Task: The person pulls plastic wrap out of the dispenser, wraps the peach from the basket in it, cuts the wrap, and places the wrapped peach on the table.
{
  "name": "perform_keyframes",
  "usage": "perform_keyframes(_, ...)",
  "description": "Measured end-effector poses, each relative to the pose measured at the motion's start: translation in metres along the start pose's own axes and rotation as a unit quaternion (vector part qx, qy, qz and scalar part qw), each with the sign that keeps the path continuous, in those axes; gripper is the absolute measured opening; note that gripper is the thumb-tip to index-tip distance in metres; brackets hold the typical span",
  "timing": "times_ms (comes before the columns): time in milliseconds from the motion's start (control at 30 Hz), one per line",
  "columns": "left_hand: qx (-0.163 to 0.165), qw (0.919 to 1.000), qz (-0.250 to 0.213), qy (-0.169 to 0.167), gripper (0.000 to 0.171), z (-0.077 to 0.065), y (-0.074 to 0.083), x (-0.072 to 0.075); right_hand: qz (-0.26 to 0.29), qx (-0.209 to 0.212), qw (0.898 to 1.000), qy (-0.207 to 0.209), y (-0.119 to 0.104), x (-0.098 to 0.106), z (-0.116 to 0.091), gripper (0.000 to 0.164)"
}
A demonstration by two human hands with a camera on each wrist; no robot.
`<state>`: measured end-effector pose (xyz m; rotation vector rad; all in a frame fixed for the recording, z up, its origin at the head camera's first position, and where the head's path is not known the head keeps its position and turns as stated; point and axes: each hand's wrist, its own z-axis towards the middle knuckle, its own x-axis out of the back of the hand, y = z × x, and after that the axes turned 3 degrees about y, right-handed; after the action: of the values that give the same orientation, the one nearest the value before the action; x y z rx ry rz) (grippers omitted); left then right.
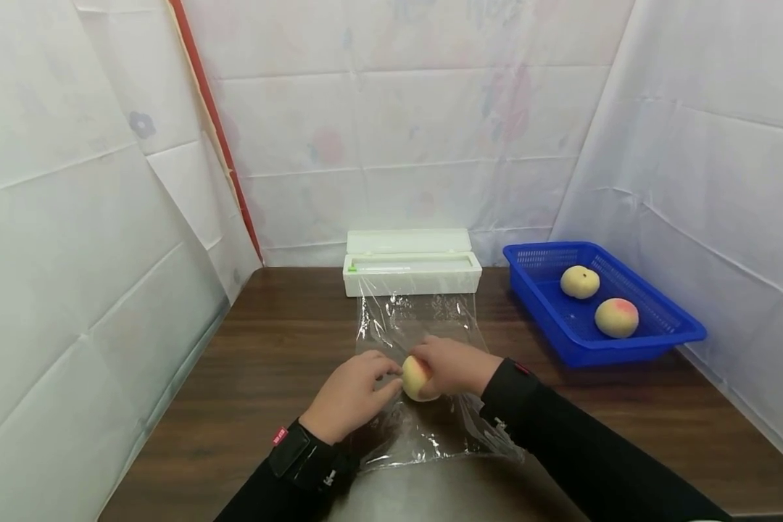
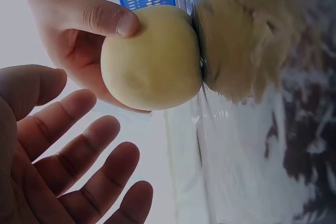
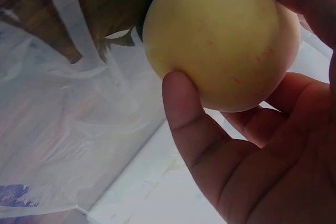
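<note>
A pale yellow peach (image 1: 414, 378) with a red blush sits on a sheet of clear cling film (image 1: 417, 435) spread over the table. My right hand (image 1: 453, 365) grips the peach, thumb and fingers curled round its sides, as the right wrist view shows on the peach (image 3: 220, 40). Just to the left, my left hand (image 1: 355, 391) is held close to the fruit with loosely bent fingers. In the left wrist view its fingers (image 2: 100, 177) are spread and apart from the peach (image 2: 152, 59). The film runs back to a white dispenser box (image 1: 412, 283) with its lid up.
A blue plastic basket (image 1: 541, 319) stands at the right with two more peaches, one pale (image 1: 579, 282) and one blushed (image 1: 616, 317). White sheeting (image 1: 417, 145) closes off the back and both sides of the dark wooden table (image 1: 267, 377).
</note>
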<state>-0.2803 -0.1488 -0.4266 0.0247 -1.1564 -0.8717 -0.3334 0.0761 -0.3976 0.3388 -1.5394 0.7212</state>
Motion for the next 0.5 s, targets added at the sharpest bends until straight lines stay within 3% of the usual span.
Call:
perform_keyframes(233,0.006,0.9999,-0.014,-0.007,0.019,0.0024,0.0006,0.0018,0.021,-0.044,0.999,-0.014,-0.0038,0.0033,-0.0012,0.051)
perform_keyframes(500,0.029,0.9994,-0.017,-0.01,0.016,0.0009,-0.001,0.002,0.016,-0.042,0.999,-0.012,-0.0079,0.0004,0.0002,0.055)
